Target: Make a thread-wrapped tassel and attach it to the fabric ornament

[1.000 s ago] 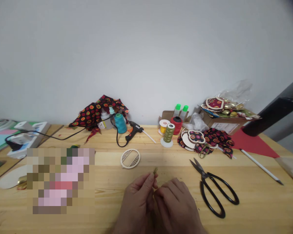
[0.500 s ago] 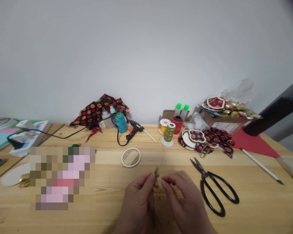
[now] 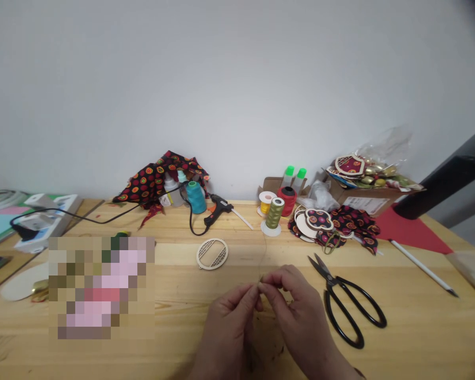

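Note:
Low in the middle, my left hand [image 3: 231,324] is closed in a pinch. A small olive bundle is between its fingertips, mostly covered now. My right hand [image 3: 295,314] is closed too, its thumb and forefinger meeting the left fingertips. A thin olive thread [image 3: 265,250] runs from the olive thread spool [image 3: 275,214] down to my right fingertips. Beyond the hands lies a round wooden lattice frame [image 3: 200,256]. Black-handled scissors [image 3: 331,282] rest to the right, blades pointing away and slightly apart.
Behind stand a teal thread cone [image 3: 197,198], a glue gun [image 3: 218,210], a red thread spool [image 3: 288,200] and patterned fabric [image 3: 146,184]. Fabric-covered pieces [image 3: 319,219], a filled cardboard box [image 3: 366,203] and a white pencil [image 3: 423,268] are at right. A power strip [image 3: 59,221] sits left.
My right hand has moved left and slightly up, so its fingertips now touch those of my left hand. The olive bundle that stuck out of the left pinch is mostly hidden now.

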The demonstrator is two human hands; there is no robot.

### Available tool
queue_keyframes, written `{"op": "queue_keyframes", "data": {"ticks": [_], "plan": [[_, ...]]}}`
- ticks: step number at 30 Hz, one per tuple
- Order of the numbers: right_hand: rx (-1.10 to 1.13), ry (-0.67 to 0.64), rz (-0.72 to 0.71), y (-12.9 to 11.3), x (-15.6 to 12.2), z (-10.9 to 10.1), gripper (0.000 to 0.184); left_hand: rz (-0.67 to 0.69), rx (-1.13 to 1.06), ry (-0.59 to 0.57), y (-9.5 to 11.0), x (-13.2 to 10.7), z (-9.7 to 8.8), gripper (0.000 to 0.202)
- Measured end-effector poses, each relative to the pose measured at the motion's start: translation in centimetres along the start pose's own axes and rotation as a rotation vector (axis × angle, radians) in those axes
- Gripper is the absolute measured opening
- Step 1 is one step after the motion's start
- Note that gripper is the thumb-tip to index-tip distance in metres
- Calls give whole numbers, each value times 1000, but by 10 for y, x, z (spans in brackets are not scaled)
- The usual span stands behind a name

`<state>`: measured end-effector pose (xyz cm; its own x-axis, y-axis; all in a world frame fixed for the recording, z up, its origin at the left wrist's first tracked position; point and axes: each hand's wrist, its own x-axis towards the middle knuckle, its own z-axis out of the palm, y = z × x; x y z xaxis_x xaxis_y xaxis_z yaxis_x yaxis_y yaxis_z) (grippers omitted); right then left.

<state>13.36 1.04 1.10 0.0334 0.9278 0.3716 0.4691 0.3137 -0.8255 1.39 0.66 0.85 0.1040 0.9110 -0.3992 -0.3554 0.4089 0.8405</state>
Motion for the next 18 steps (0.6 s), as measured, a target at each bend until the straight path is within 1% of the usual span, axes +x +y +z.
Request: {"op": "queue_keyframes", "data": {"ticks": [6, 15, 18], "plan": [[25, -8, 106, 2, 5, -2, 15, -8, 4, -2, 0, 1, 0, 29], [27, -2, 138, 0, 7, -5, 16, -13, 24, -1, 1, -1, 0, 31], [66, 2, 177, 1, 7, -5, 16, -22, 5, -17, 0, 0, -1, 29]]}}
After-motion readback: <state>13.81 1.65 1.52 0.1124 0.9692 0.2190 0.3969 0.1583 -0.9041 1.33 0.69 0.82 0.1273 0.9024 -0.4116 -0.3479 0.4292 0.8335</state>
